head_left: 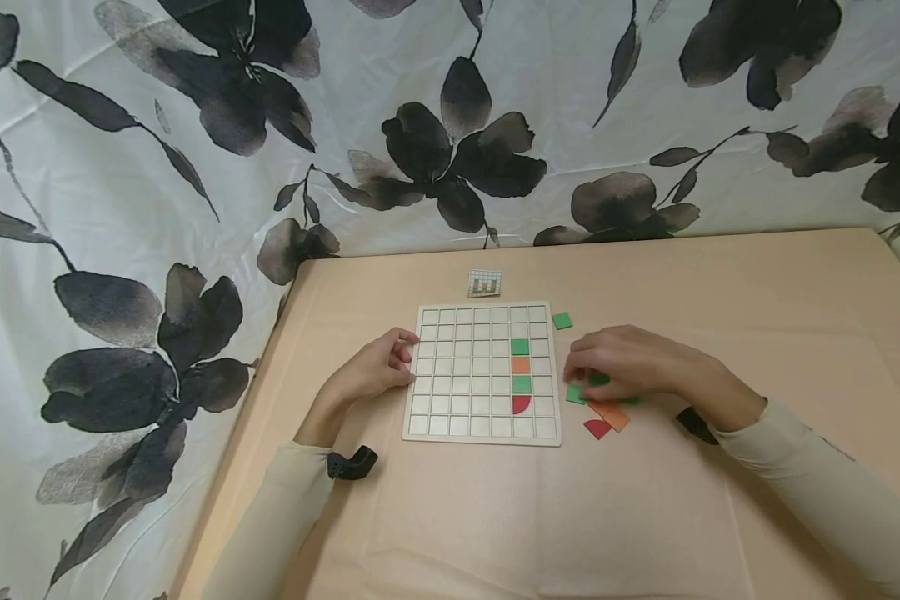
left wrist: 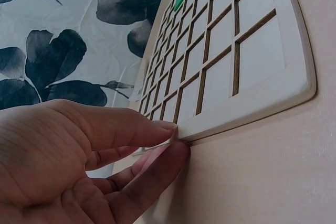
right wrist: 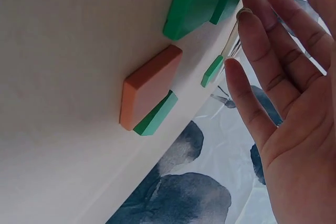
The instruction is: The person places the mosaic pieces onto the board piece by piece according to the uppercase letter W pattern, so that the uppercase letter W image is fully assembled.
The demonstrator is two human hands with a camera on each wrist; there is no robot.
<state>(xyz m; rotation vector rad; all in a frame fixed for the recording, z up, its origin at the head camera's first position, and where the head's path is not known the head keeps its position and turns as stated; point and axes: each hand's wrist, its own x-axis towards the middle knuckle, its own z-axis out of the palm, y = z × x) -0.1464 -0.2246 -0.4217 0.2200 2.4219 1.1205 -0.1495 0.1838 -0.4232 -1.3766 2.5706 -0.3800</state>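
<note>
Grid board [head_left: 465,367], pale w/ dark cell lines, lies flat on the light-brown table [head_left: 457,525] in front of you, roughly mid-pic. In its 2nd col. from the R, top to bottom: green square [head_left: 520,346], orange square [head_left: 520,365], 2nd green square [head_left: 521,384], red rounded piece [head_left: 521,404].

Your L hand [head_left: 371,367] pinches the board's L edge, thumb and fingertips close together, as your L wrist view shows.

Your R hand [head_left: 630,362] is over the loose pieces just R of the board, fingers spread a little and slightly bent; can't tell if the fingertips hold anything. By it: a loose green piece [head_left: 575,394], a loose orange piece [head_left: 611,415] and, nearest you, a loose red piece [head_left: 597,428]. Another green tile [head_left: 562,321] sits apart, near the board's far R corner.

Small patterned card [head_left: 483,283] lies just past the board's far edge. Beyond the table: white cloth w/ dark floral print [head_left: 427,167]. Your sleeves [head_left: 270,508] are light-coloured, w/ a black device [head_left: 352,462] at your L wrist.
</note>
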